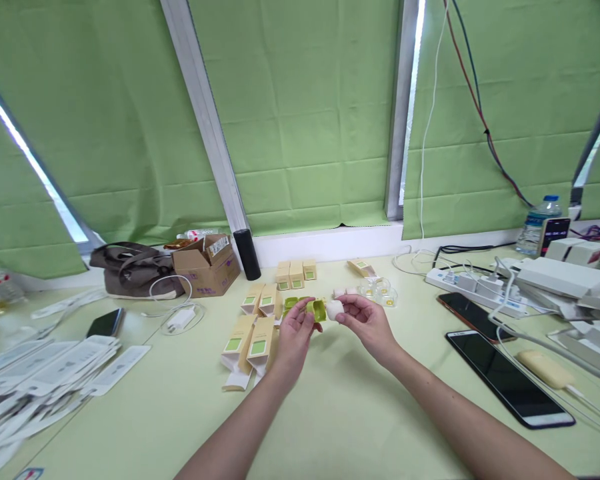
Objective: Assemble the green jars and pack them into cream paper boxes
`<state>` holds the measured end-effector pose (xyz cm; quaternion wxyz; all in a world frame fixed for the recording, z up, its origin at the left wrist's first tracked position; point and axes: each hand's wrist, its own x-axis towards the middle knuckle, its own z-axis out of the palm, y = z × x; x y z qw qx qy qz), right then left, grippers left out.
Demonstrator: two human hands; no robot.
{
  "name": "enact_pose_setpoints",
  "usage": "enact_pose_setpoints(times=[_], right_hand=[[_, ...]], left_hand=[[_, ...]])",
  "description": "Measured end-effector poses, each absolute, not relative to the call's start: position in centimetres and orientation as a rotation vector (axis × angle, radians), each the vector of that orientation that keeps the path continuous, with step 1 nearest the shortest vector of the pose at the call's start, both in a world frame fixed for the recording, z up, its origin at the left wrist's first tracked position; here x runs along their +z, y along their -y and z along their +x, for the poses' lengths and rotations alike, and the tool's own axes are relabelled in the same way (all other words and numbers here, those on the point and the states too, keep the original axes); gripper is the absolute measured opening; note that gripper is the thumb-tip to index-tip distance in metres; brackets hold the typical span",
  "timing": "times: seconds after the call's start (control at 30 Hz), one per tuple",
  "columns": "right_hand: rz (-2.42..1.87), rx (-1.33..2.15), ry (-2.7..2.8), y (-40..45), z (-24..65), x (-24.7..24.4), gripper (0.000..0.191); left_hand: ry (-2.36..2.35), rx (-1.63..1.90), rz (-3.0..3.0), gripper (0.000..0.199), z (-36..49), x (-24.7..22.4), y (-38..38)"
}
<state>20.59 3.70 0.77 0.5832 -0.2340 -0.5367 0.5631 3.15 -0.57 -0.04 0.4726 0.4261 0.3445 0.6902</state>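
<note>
My left hand [296,333] is closed round a small green box [318,311], its hollow side turned to the right. Between the thumb and fingers of my right hand [367,323] is a small white rounded block [335,309], close beside the green box's opening. Just behind my left hand lies another green piece [291,303], partly covered. More white pieces [345,291] and clear round containers [381,292] with yellow spots sit beyond my right hand. To the left stand several cream cartons [239,341] with green squares, some with flaps up.
Small cream boxes [296,273] and an open carton [363,268] stand farther back. At right lie phones [510,377], a power strip [475,290], cables and a water bottle [539,223]. A cardboard box [205,270], grey bag [135,270], black cylinder [247,255] and paper sleeves [65,363] are left.
</note>
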Motion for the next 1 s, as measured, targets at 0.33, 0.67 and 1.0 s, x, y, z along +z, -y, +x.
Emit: enact_pose_setpoints(times=[0.33,0.67,1.0], right_hand=[[-0.576,1.326,1.283,-3.75,19.99,0.05,0.041],[-0.566,1.334,1.295,-3.58,19.86,0.21,0.041],[-0.582,1.334,1.293,-3.33,19.63,0.35,0.043]], left_hand=[[-0.945,1.698,1.18,0.066,2.74,-0.94,-0.08],[-0.954,1.675,1.18,0.064,3.01,-0.51,0.17],[-0.98,1.69,1.181,0.064,3.23,-0.23,0.41]])
